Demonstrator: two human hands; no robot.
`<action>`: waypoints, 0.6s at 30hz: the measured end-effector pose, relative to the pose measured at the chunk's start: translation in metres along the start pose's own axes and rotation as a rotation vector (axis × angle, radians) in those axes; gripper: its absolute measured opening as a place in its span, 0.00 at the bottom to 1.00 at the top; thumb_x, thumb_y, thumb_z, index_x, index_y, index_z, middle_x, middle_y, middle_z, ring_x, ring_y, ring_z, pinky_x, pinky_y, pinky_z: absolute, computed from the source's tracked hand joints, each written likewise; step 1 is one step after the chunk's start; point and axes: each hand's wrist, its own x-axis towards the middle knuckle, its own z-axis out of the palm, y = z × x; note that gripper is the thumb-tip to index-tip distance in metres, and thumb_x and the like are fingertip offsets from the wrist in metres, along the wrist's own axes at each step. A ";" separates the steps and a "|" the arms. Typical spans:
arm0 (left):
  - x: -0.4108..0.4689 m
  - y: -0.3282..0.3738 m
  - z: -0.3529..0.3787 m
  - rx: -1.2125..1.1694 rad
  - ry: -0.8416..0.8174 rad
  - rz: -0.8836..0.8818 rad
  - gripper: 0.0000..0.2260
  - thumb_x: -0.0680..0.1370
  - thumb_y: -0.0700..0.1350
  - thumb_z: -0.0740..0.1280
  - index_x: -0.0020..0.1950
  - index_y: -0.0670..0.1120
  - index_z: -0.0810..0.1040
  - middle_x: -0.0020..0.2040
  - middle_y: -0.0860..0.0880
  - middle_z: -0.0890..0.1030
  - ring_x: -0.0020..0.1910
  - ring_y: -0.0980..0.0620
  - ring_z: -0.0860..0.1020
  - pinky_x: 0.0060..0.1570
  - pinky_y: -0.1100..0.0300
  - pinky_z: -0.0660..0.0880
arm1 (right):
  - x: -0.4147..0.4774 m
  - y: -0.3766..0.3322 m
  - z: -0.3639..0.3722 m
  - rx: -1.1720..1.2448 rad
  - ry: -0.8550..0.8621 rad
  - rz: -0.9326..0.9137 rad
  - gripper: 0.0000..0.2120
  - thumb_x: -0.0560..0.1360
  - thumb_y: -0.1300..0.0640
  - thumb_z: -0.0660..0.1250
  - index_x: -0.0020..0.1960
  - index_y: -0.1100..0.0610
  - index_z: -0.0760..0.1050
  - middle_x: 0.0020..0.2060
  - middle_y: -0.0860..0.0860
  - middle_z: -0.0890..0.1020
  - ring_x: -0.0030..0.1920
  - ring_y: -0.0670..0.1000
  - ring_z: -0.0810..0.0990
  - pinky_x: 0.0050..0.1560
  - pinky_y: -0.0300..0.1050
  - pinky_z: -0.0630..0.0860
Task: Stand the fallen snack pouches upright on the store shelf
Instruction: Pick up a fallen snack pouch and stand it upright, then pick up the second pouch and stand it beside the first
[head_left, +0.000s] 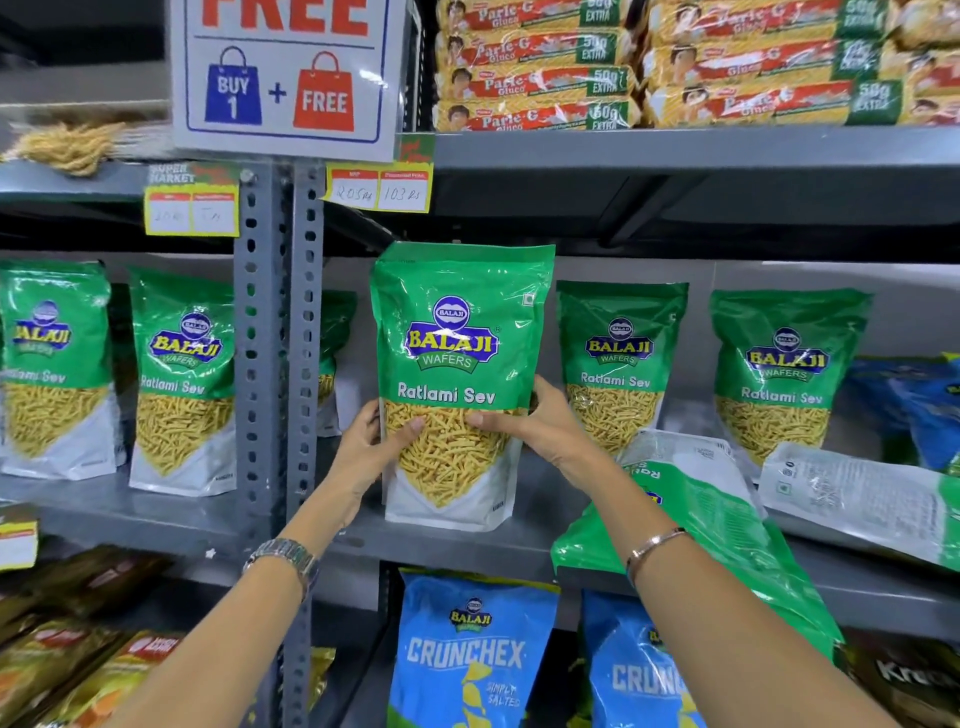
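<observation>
A green Ratlami Sev pouch (457, 364) stands upright at the front of the grey middle shelf (156, 514), its white base on or just above the board. My left hand (363, 452) grips its left side and my right hand (535, 421) grips its right side, thumbs on the front. To the right, a fallen green pouch (727, 525) lies tilted over the shelf's front edge, partly behind my right forearm. Another fallen pouch (857, 499) lies flat, back side up, at the far right.
Upright Sev pouches stand at left (182, 379) and right (618, 364), (784, 374) on the same shelf. A perforated steel upright (275, 364) divides the bays. Blue Crunchex bags (472, 654) fill the shelf below; biscuit packs (535, 67) lie above.
</observation>
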 end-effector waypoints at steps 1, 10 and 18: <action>-0.004 -0.001 0.004 0.017 0.064 0.062 0.30 0.63 0.52 0.72 0.63 0.50 0.68 0.61 0.49 0.76 0.63 0.48 0.73 0.56 0.57 0.74 | -0.001 -0.002 -0.004 -0.057 0.000 -0.013 0.35 0.57 0.48 0.80 0.60 0.54 0.71 0.58 0.50 0.80 0.56 0.50 0.78 0.59 0.47 0.75; -0.079 -0.015 0.086 0.462 -0.145 0.870 0.36 0.66 0.59 0.73 0.69 0.55 0.63 0.70 0.57 0.67 0.69 0.54 0.67 0.67 0.56 0.65 | -0.044 0.001 -0.103 -0.415 -0.063 -0.124 0.37 0.61 0.36 0.69 0.68 0.46 0.65 0.62 0.46 0.73 0.63 0.45 0.71 0.60 0.41 0.65; -0.074 -0.028 0.141 0.475 -0.350 0.733 0.16 0.70 0.44 0.72 0.57 0.53 0.79 0.58 0.61 0.79 0.60 0.61 0.76 0.61 0.61 0.72 | -0.100 0.029 -0.181 -0.463 -0.106 -0.003 0.21 0.69 0.40 0.64 0.61 0.40 0.71 0.63 0.42 0.73 0.64 0.43 0.69 0.56 0.25 0.65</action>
